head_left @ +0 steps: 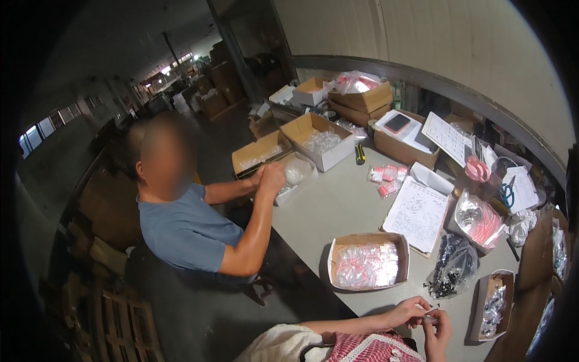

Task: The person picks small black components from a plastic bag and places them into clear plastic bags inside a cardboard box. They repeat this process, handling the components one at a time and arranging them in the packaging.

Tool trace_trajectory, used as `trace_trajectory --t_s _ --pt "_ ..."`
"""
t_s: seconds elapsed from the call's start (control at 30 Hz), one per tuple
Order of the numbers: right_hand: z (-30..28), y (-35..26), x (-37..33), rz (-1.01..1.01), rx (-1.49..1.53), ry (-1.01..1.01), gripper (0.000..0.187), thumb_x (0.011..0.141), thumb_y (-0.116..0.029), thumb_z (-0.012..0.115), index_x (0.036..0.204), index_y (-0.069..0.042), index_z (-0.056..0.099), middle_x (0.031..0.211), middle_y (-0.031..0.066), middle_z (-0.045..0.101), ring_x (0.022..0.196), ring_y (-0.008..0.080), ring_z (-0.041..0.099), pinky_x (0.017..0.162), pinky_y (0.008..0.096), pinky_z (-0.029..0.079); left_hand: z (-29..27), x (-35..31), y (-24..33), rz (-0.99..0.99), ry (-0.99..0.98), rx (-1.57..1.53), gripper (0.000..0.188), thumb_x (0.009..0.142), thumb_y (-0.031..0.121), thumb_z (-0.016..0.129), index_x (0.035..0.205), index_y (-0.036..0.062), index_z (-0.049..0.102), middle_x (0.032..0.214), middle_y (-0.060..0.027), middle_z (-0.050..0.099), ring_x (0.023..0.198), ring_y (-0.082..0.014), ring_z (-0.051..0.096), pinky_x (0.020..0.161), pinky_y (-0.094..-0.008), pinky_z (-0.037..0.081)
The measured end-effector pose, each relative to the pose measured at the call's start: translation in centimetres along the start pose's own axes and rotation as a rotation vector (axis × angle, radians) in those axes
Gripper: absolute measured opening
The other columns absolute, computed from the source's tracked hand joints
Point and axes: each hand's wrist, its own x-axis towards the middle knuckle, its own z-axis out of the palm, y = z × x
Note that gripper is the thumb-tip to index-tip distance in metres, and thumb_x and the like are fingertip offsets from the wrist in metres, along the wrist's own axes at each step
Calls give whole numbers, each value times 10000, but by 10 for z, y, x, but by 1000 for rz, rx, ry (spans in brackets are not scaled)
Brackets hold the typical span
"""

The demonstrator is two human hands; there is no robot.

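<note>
Close together over the near table edge, my left hand (408, 312) and my right hand (438, 332) pinch at something small and pale between the fingertips, too small to make out. Just beyond them lies a clear plastic bag (452, 266) of small black parts. Left of that bag, an open cardboard box (369, 236) holds flat clear packets with red edges. To the right of my hands stands a narrow box (480, 309) with shiny small packets.
Across the table a seated person (181, 226) in a blue shirt works over white boxes (338, 155). A clipboard with paper (416, 211), red-and-clear packets (387, 176), a yellow-black cutter (360, 154) and blue-handled scissors (507, 194) lie around. Cartons (362, 99) line the wall.
</note>
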Motion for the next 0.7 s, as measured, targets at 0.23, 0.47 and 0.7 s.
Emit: trace_trajectory --t_s 0.23,0.47,0.7 --pt "6 35 6 95 382 143 119 1013 -59 602 916 -15 550 781 31 575 613 85 556 555 247 504 -12 17 -28 182 -97 127 179 938 102 590 1097 29 629 924 -17 647 762 -80 600 623 -236 502" --pt "7 41 6 155 485 74 136 1014 -125 633 975 -8 579 825 39 623 634 97 584 575 254 512 4 6 -4 161 28 321 149 885 151 664 946 24 616 792 -10 645 697 -82 574 577 -271 475" --pt "22 58 5 67 382 29 161 974 -87 664 1093 -16 582 853 24 615 712 102 596 652 254 522 -1 2 -5 433 173 817 166 768 160 689 862 47 611 794 -120 675 772 -330 660 712 -414 504"
